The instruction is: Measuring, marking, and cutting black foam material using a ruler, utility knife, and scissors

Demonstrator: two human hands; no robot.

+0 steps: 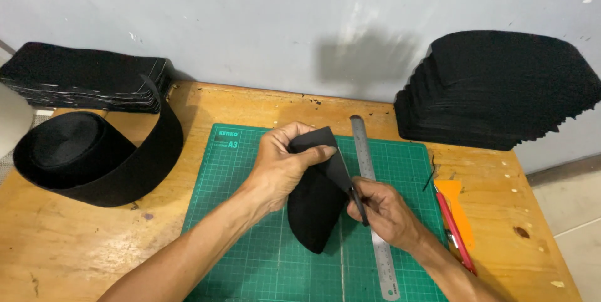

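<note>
Black fabric piece [316, 211], held upright, long axis vertical

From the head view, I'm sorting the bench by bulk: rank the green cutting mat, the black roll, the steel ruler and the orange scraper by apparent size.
1. green cutting mat
2. black roll
3. steel ruler
4. orange scraper

Hands cover part of the mat and ruler.

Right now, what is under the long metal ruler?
The green cutting mat lies under the metal ruler. The right hand covers the ruler's middle, so what lies there is hidden.
</note>
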